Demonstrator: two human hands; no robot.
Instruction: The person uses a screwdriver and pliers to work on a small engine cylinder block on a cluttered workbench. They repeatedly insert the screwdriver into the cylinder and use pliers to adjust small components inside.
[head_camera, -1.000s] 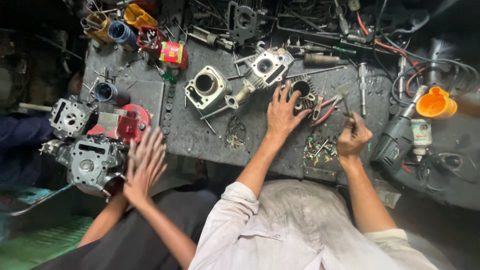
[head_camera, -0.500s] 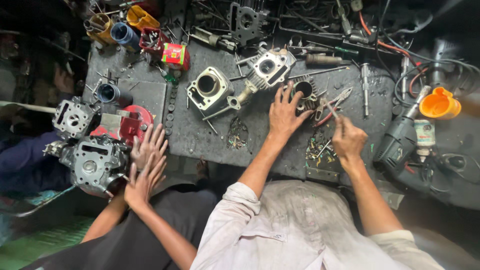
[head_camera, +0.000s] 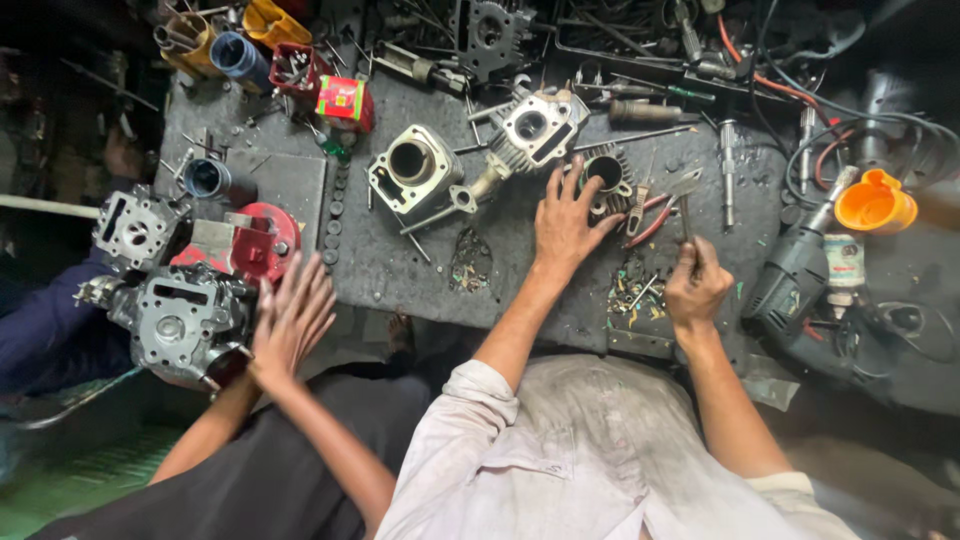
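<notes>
The worktop (head_camera: 520, 270) is a dark, grimy slab crowded with engine parts, and the person in the pale, stained shirt (head_camera: 600, 450) leans over its near edge. At the left, just off the worktop, sits a grey engine casing (head_camera: 175, 320) with a red part (head_camera: 262, 240) behind it; a co-worker's two hands (head_camera: 292, 315), palms together with fingers loosely fanned, hover right beside that casing. Those hands belong to the one in the dark top, not to the person in the pale shirt.

Towards the middle far side stand two cylinder blocks, a plain one (head_camera: 412, 167) and a finned one (head_camera: 535, 125). Just right of them lies a small dark finned cylinder (head_camera: 606, 175), and this is the piece in hand. The left hand (head_camera: 565, 222) lies spread over its near left side, fingers wide and fingertips on the fins and rim, steadying rather than gripping. To do this well, I judge the left hand should press the cylinder flat so it cannot rock or slide on the gritty surface while the tool works.

The right hand (head_camera: 697, 287) is closed into a tight grip around a slim metal tool (head_camera: 686, 205), whose flat tip points away toward the cylinder, near red-handled pliers (head_camera: 650, 215). A scatter of small bits (head_camera: 632, 295) lies between the two hands. At the far right rest a drill (head_camera: 795, 275) and an orange funnel (head_camera: 875, 200).
</notes>
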